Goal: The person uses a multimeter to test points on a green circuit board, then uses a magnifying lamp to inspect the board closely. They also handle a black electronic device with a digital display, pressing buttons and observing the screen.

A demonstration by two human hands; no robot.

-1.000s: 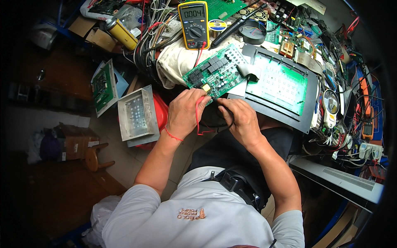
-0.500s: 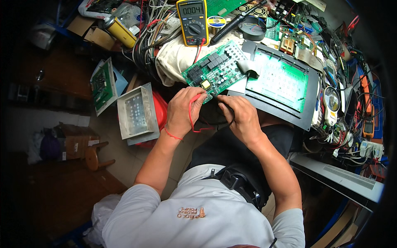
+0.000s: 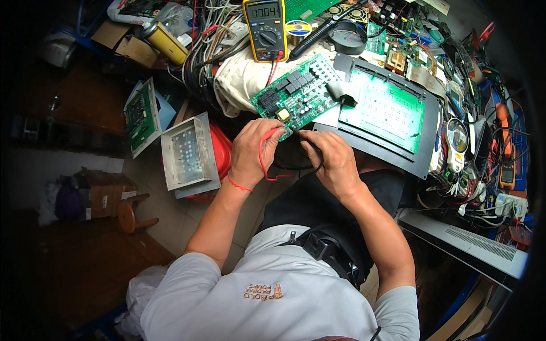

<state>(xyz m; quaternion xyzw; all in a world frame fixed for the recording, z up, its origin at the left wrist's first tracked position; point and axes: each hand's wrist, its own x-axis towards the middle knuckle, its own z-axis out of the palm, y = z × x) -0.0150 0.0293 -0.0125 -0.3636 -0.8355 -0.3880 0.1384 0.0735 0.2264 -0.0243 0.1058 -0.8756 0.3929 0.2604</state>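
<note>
A green circuit board (image 3: 301, 94) with black relays and a yellow part lies slanted in front of me, its near corner between my hands. My left hand (image 3: 256, 146) is closed on the red test probe, whose red lead (image 3: 262, 162) loops down beside the fingers. My right hand (image 3: 330, 153) pinches the black test probe (image 3: 296, 132), its front end pointing at the board's near edge. The exact contact of the tips is too small to make out. Behind the board stands a yellow and grey multimeter (image 3: 266, 34) with a lit display, the leads plugged in at its bottom.
A black-framed panel with a green board (image 3: 381, 111) adjoins on the right, joined by a grey ribbon cable (image 3: 343, 91). A metal box (image 3: 190, 153) sits on a red stool (image 3: 220, 150) at left. Cables, solder spool (image 3: 298, 29) and tools crowd the bench.
The multimeter's reading has jumped from near zero to a much higher figure. Both hands have barely shifted, and the black probe's front end shows slightly more at the board's edge.
</note>
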